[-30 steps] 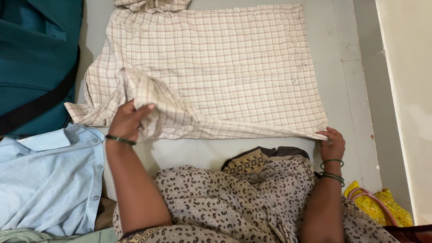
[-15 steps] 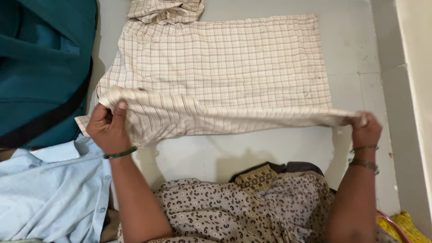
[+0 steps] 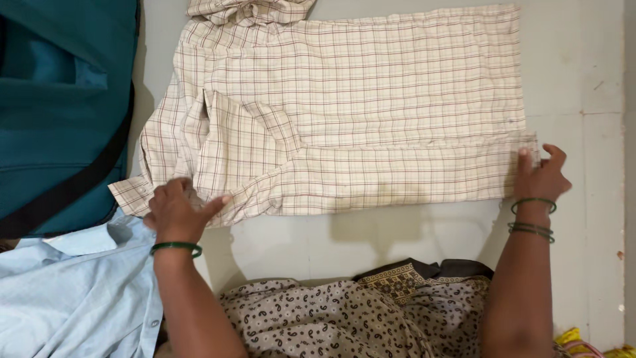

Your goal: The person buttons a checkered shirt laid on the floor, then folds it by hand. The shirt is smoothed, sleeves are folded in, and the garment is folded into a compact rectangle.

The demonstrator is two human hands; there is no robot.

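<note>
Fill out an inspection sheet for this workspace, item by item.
Surface: grey floor, with a tile seam at right.
Job's things: checked shirt lying flat, near edge folded over.
Clutter: blue shirt at left; teal bag beside it; yellow thing at bottom right.
Grippers: left hand presses the shirt's near left edge; right hand rests at the fold's right end.
Cables: nothing seen.
Surroundings: patterned dress over the person's lap.

Both arms stretched fwd, left hand (image 3: 177, 211) fingers curled, right hand (image 3: 543, 178) fingers spread (bangled wrists)
</note>
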